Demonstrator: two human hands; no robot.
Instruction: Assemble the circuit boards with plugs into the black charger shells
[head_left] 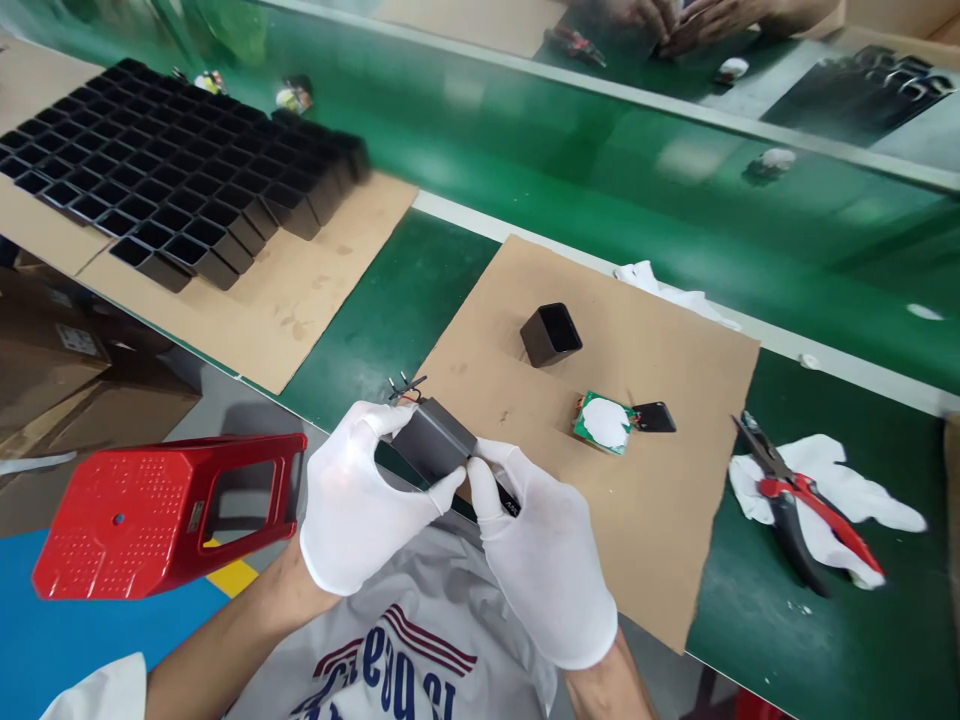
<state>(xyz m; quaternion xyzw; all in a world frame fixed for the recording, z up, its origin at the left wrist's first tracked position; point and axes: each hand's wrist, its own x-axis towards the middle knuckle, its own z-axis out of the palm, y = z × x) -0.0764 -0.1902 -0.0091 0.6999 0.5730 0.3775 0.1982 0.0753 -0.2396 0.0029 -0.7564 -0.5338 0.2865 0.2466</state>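
Green tabletop point(442, 265) below, cardboard sheet point(592, 490) across it, and here, over the near edge, two gloved hands at work! The left hand point(375, 500) curls part-open around the black plastic housing point(435, 440), thumb and fingers on opposite sides. The right hand point(547, 540) pinches nearly closed at its right end; whether on the housing or the lettered dark piece point(510, 500), I can't tell. Looks light, stiff, probably slick under gloves: flat walls make the best hold, away from those delicate-looking pins point(403, 386).
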